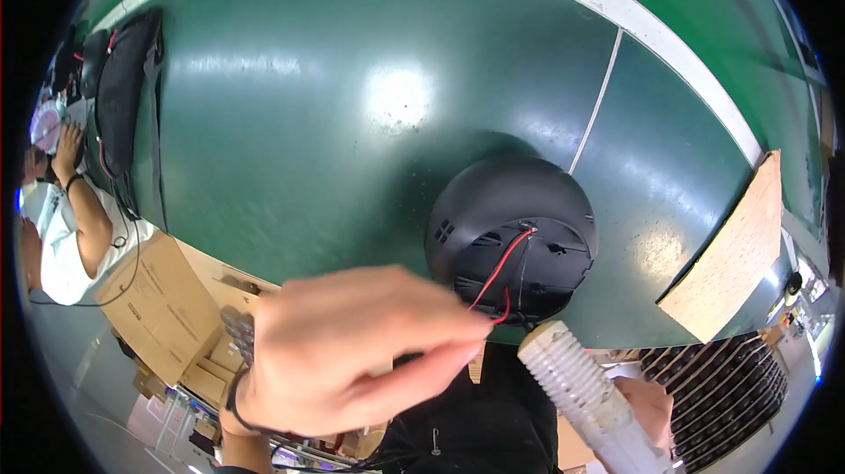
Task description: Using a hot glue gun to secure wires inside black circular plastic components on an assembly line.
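In front of me on the green table stands a round black plastic housing [502,197], its hollow side facing me. A red wire [502,270] and a thin dark wire come out of it. My left hand [361,346] is closed in a pinch on the red wire near the housing's lower edge. Partly hidden behind a whitish ribbed cylindrical tool [576,377], my right hand [644,405] has its fingers wrapped round it. The tool's blunt tan end points up at the housing; its exact kind I cannot make out.
Tan board [731,254] lies at the table's right edge. A black bag [128,91] with straps lies far left, near another person's arm [84,223]. Cardboard boxes [163,298] stand lower left; a rack of dark round parts [717,399] lower right.
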The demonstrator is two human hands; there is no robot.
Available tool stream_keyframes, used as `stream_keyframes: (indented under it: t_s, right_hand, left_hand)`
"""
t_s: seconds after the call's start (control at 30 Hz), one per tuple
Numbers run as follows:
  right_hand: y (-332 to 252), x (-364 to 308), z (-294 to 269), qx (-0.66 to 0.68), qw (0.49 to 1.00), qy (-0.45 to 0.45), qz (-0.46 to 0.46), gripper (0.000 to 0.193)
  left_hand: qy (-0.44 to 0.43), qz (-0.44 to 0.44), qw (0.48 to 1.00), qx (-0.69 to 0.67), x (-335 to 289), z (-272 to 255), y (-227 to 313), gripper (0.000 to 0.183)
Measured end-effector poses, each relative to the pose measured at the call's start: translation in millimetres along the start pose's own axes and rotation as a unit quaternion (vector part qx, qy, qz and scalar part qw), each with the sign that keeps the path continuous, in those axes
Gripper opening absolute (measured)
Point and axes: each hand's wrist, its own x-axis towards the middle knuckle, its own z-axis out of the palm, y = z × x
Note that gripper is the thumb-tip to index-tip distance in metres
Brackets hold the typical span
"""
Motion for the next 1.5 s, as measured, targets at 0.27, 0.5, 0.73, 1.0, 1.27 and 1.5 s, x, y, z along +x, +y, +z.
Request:
stream_keyframes:
  t_s: [0.27,0.5,0.73,1.0,1.27,1.5]
  right_hand:
    - [82,-16,38,-0.107,0.962,-0.103,-0.231,0.033]
    - [-36,21,9,0.024,0.995,0.023,-0.097,0.029]
    - [-23,11,11,0.04,0.99,0.018,-0.135,0.029]
    - [-22,12,12,0.018,0.991,0.034,-0.13,0.03]
    - [-39,13,2,-0.024,0.994,0.037,-0.103,0.029]
    - [-50,19,-13,-0.052,0.99,0.05,-0.119,0.03]
  left_hand:
    - [0.012,-0.019,0.996,-0.082,23,2,-8,0.017]
    - [0.014,-0.019,0.996,-0.081,18,0,-9,0.016]
    - [-0.026,-0.023,0.995,-0.092,-2,-18,-9,0.02]
    - [-0.015,-0.081,0.986,-0.146,-44,-10,-27,0.016]
    - [-0.011,-0.061,0.986,-0.152,-47,-5,-36,0.022]
    - [0.075,-0.081,0.93,-0.35,-45,9,-61,0.067]
